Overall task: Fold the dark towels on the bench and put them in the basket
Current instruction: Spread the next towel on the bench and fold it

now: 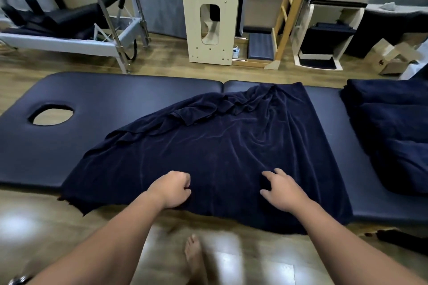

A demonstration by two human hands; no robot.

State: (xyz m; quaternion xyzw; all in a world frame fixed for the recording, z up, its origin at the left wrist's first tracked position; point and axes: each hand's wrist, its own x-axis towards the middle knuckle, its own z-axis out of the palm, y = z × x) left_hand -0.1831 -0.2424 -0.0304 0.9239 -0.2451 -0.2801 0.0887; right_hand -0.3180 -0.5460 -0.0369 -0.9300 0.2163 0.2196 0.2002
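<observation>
A large dark navy towel (pixel 220 146) lies spread and rumpled across the middle of the dark padded bench (pixel 129 97), its near edge hanging over the front. My left hand (pixel 172 188) rests on the towel near the front edge with fingers curled into the cloth. To its right, my right hand (pixel 281 190) has bent fingers and thumb around a bunch of the same towel. A pile of more dark towels (pixel 391 136) sits on the bench's right end. No basket is in view.
The bench has an oval face hole (pixel 53 114) at its left end. Behind it stand an exercise reformer (pixel 76 30), a wooden arched barrel frame (pixel 209 14), a ladder (pixel 289 14) and a shelf unit (pixel 328 30). My bare foot (pixel 194 257) is on the wood floor.
</observation>
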